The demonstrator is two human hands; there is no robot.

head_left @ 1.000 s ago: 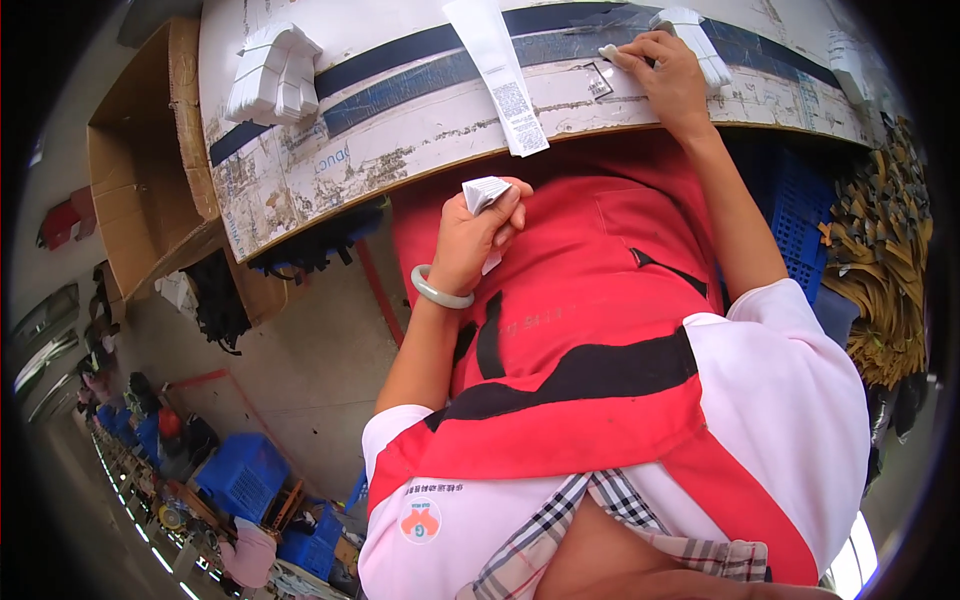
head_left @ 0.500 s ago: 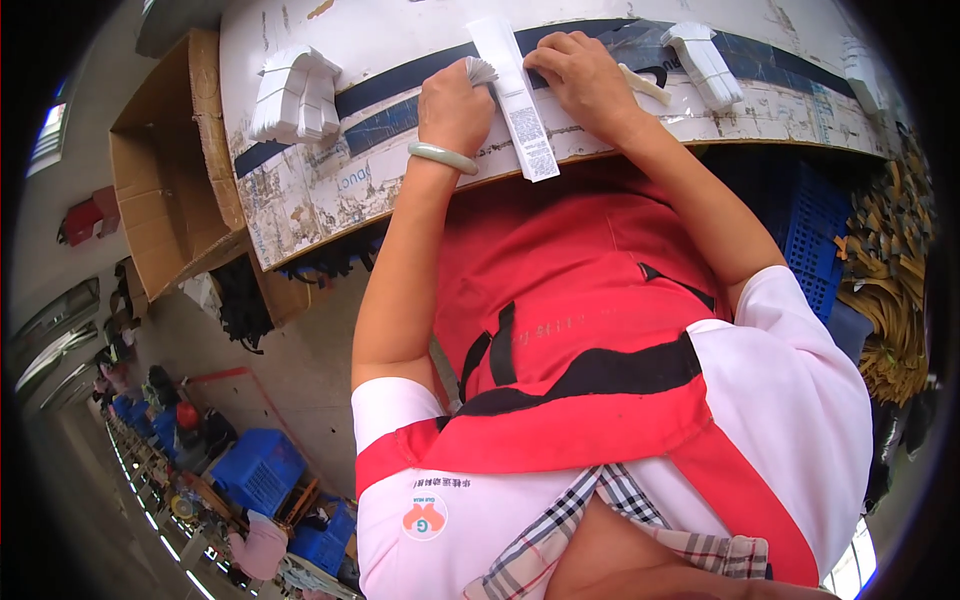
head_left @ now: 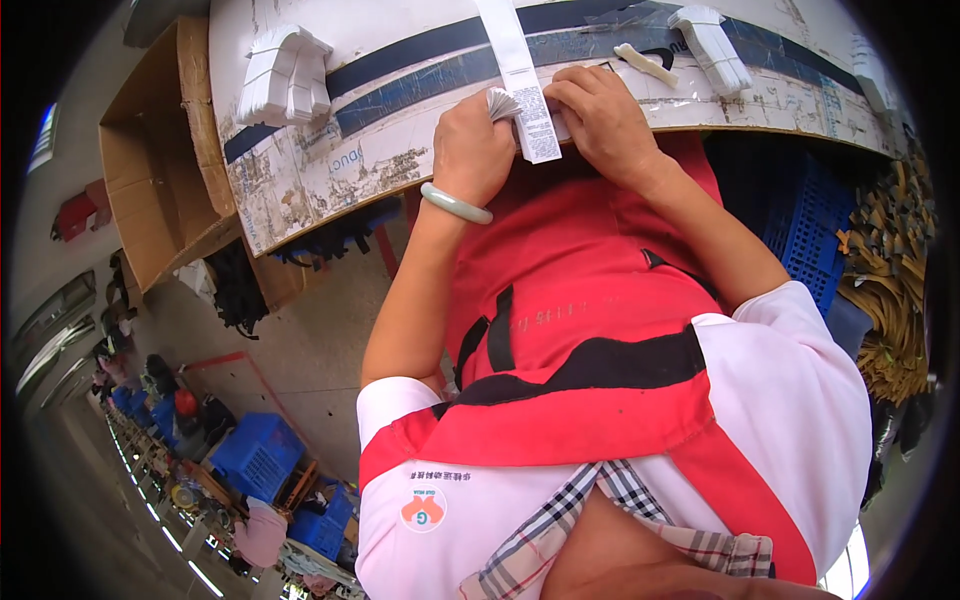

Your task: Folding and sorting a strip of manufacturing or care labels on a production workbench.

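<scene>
Head view. The left hand [head_left: 472,150], fingers curled shut, pinches a small fanned stack of white labels [head_left: 500,101] at the near edge of the worn white table [head_left: 330,165]. The right hand [head_left: 600,115] lies knuckles-up just beside it, fingers bent down onto a long white label strip [head_left: 525,85] that runs across the table and overhangs its edge (whether it grips or only presses cannot be told). Judged step: gathering labels against the strip; the next move calls for fine fingertip separation. Bundles of white labels [head_left: 285,80] and [head_left: 712,45] rest farther back; a cardboard box [head_left: 160,170] stands at left.
</scene>
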